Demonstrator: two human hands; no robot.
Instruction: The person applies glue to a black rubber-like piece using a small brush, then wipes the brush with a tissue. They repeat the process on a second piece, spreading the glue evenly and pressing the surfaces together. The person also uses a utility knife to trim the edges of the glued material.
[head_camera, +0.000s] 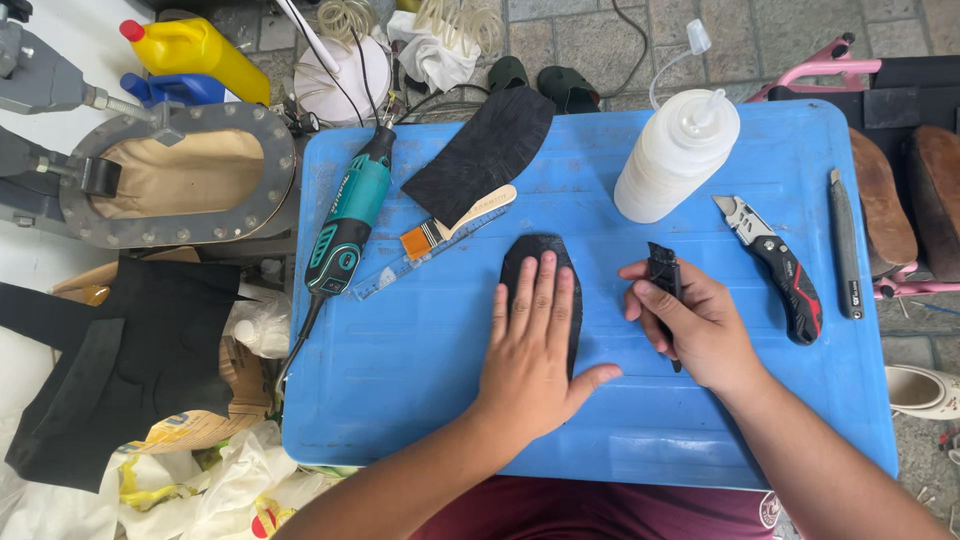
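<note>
Off the worktop's left edge: grey metal ring-shaped press frame with tan membrane (180, 175); yellow plastic jug with red cap (195, 50) behind it; loose black rubber sheets (120, 360) in front.
Carrier: blue plastic worktop (400, 380), ribbed surface.
Far-left corner: teal and black corded rotary tool (345, 220), lying at a slant, nose toward the far edge.
Beside the rotary tool: clear plastic ruler (425, 255), with a wooden-handled brush with orange bristles (455, 220) across it, and a large black rubber sole blank (480, 150) overhanging the far edge.
Centre: small black rubber sole piece (535, 255), flat on the worktop, its pointed end toward the far edge.
Left hand (530, 345): fingers spread, palm pressed flat on the sole piece, covering its near half.
Right hand (690, 320): just right of the sole piece, fingers curled around a small black knife-like tool (662, 270); whether the tool touches the sole piece cannot be told.
Far edge, right of centre: white plastic squeeze bottle with nozzle (675, 155), lying tilted.
Right part: black and red folding utility knife (775, 265), apart from the right hand.
Right edge: slim grey metal tool (845, 245), parallel to that edge.
</note>
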